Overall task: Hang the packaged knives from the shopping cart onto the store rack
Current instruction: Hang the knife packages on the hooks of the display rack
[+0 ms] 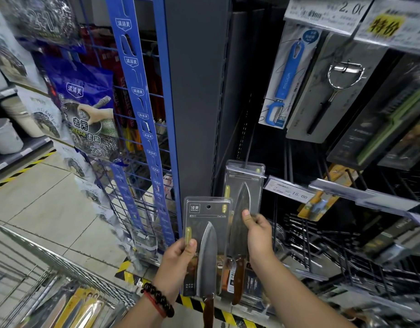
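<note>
Head view: the left hand (179, 261) holds a packaged knife (205, 245) by its lower left edge, thumb laid flat on the front of the clear pack and the other fingers curled behind it. This pack stands upright just left of the grey upright post (194, 91) of the store rack, in front of its lower part. Its long axis runs top to bottom; the blade tip points up, the brown handle points down past the wrist, and the hang hole sits at the top edge.

The right hand (258, 235) pinches a second packaged knife (243, 200) at mid height, thumb on the front over the blade and fingers behind. This pack is just right of the post and higher than the first, touching or overlapping its right edge. It too stands nearly upright, leaning a little to the left at the bottom, tip up and wooden handle down. Its top edge meets a dark hook (249, 143) that comes out of the rack; whether the hook passes through the hole cannot be told.

A beaded bracelet (158, 301) circles the left wrist. Far left of the post and low, the wire shopping cart (33, 268) holds more yellow-carded packs (78, 306). Right of the post and up high hang a blue peeler (287, 76) and a metal peeler (332, 91) on cards.
</note>
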The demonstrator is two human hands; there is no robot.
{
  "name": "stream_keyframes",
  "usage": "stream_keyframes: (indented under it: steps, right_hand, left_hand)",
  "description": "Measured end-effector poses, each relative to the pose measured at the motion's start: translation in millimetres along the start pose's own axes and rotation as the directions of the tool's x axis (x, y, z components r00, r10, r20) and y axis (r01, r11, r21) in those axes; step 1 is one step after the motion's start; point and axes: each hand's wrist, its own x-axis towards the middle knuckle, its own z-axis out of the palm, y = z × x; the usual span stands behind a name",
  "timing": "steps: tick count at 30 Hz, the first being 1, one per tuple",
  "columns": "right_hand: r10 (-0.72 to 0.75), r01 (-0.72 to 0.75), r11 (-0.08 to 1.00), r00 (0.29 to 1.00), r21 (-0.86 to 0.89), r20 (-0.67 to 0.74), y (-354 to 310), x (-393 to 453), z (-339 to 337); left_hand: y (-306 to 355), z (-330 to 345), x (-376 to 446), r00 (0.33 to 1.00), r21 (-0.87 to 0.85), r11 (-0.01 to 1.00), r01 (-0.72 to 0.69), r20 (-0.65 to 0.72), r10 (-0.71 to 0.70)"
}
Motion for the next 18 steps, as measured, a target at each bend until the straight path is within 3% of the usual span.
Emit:
stream_keyframes:
  steps: [13,18]
  right_hand:
    - [0.024,-0.028,0.999,0.989,-0.025,-0.143,4.7,-3.5,1.3]
    - [0.094,-0.094,0.996,0.992,0.010,-0.087,6.6,6.9,3.0]
  left_hand:
    - [-12.2,-1.3,8.1,0.999,-0.051,0.998,0.026,-0.018,-0.027]
    - [-16.3,-1.5,12.1,0.999,-0.052,0.998,0.041,-0.011,-0.041]
